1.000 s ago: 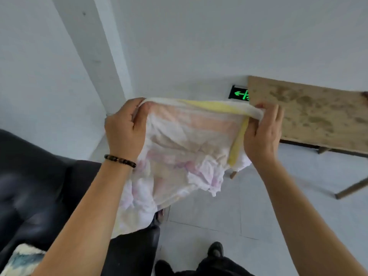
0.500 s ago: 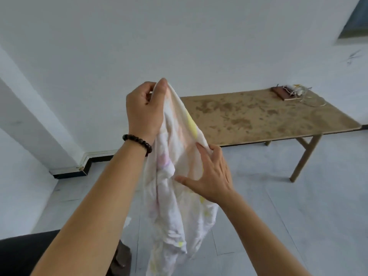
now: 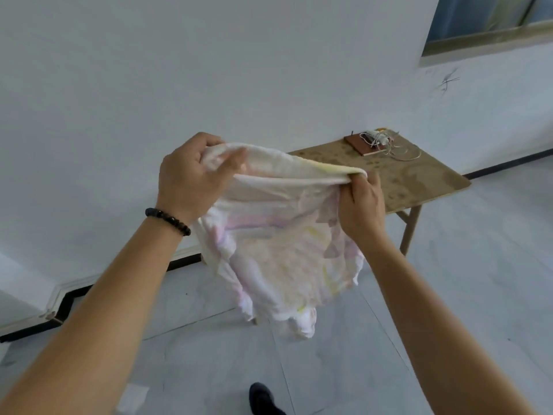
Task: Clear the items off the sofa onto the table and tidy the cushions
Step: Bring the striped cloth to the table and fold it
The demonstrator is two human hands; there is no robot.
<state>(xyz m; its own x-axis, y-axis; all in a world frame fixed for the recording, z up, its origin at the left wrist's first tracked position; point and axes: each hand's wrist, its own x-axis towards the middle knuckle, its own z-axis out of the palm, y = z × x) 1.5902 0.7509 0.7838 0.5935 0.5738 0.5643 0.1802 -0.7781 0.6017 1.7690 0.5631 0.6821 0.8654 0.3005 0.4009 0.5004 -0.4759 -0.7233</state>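
- Left hand (image 3: 191, 178): fingers were curled over the top left end of the cloth (image 3: 284, 241), with the thumb pressed on the near side. Firm grip on it.
- Right hand (image 3: 362, 211): fingers and thumb pinched the top right corner of the cloth, back of the hand toward me.
- Change from 0.5 s ago: the right hand then lay flat on the cloth's middle with straight fingers, and the left alone held the bunched top. The right hand had since gone up to the top edge.
- The top edge was pulled into a line between both hands, where 0.5 s ago the cloth hung as one narrow bundle.
- Cloth: white with faint pink and yellow marks. It hung in loose folds below my hands, in the air, clear of the floor (image 3: 478, 295) and not on the table (image 3: 419, 175).
- Table: it stood beyond the cloth, against the wall (image 3: 209, 70). The cloth hid its left part.
- On the table's far right end lay a brown book (image 3: 363, 145) with a white cable (image 3: 386, 142) coiled on and beside it. These looked unchanged from 0.5 s ago.
- Compared with 1.0 s ago: the two-handed hold was much the same, but the view had turned from the sofa toward the table.
- A window (image 3: 490, 19) corner showed at top right.
- Dark bead bracelet (image 3: 167, 217) on my left wrist.
- One dark shoe (image 3: 263, 398) at the bottom edge, on the floor.
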